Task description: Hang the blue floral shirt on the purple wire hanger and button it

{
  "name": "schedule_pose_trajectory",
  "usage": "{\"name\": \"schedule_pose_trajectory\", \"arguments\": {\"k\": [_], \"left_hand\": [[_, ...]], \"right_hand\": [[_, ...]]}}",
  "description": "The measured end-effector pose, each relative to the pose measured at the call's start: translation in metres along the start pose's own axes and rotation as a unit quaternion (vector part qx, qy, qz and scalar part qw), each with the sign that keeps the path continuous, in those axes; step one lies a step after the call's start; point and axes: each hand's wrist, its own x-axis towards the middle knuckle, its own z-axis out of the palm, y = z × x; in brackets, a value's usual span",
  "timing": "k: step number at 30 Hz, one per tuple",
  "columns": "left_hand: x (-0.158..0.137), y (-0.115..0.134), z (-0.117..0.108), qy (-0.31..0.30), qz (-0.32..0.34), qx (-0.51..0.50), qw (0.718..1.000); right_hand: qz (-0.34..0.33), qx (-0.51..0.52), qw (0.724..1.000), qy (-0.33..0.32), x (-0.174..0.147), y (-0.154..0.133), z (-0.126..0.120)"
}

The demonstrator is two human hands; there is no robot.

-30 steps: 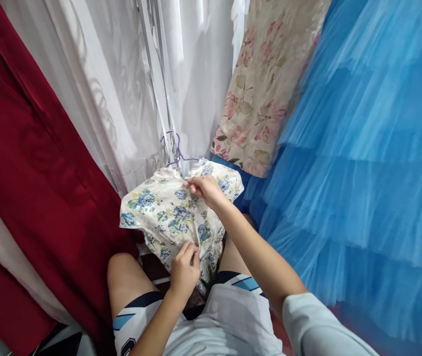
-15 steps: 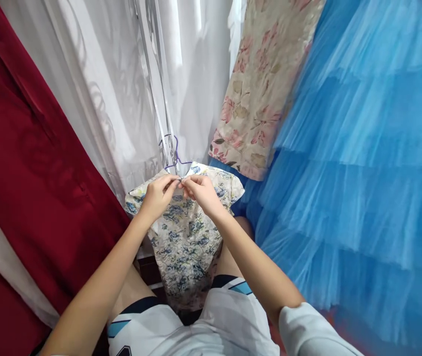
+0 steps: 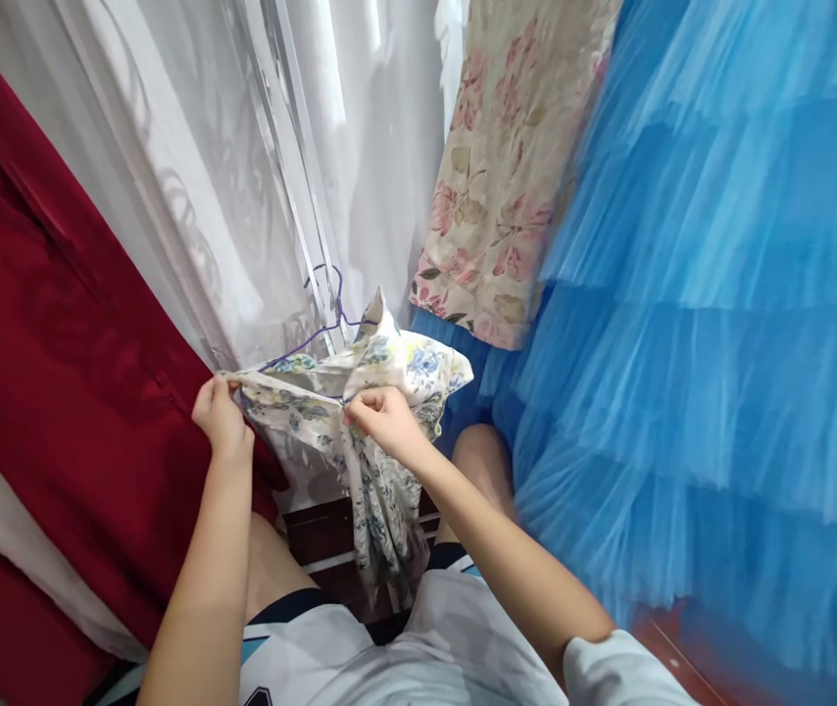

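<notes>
A white dress with blue and yellow flowers (image 3: 389,490) hangs in front of me on a purple wire hanger (image 3: 340,312). My left hand (image 3: 221,417) is closed on the edge of the dress and holds it out to the left. Pinched in my right hand (image 3: 383,417) is the fabric at the middle of the dress front. The cloth stretches taut between both hands, and one hanger arm shows bare behind it. Below my right hand the skirt falls in bunched folds.
Dark red cloth (image 3: 80,343) hangs at the left, with a white sheer curtain (image 3: 190,196) behind. To the right hang a cream garment with pink flowers (image 3: 499,196) and a tiered blue tulle skirt (image 3: 683,343). Red floor tiles (image 3: 675,652) show low at the right.
My hands have parted from the dress's neckline. The left went left and slightly down, drawing the fabric off to that side; the right moved slightly down. More of the hanger now shows.
</notes>
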Motion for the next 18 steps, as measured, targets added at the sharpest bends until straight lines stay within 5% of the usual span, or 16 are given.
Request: {"name": "schedule_pose_trajectory", "arguments": {"k": [4,8,11,13,16,18], "left_hand": [[-0.033,-0.045,-0.03,-0.044,-0.143,0.008,0.989],[-0.105,-0.082,-0.036,-0.166,-0.229,0.023,0.959],[-0.147,-0.078,-0.024,-0.276,-0.229,-0.017,0.933],[-0.166,-0.061,-0.01,-0.337,-0.183,-0.059,0.922],[-0.184,-0.033,0.007,-0.392,-0.099,-0.062,0.912],[-0.192,-0.021,0.015,-0.433,-0.056,-0.009,0.9]], "right_hand": [[0.013,0.057,0.997,0.049,-0.014,0.006,-0.008],[0.008,0.113,0.964,0.239,-0.033,0.037,-0.042],[0.014,0.146,0.908,0.394,-0.053,0.069,-0.067],[0.031,0.126,0.89,0.437,-0.067,0.084,-0.072],[0.005,0.005,0.926,0.378,-0.083,0.085,-0.064],[-0.012,-0.055,0.973,0.223,-0.088,0.073,-0.055]]}}
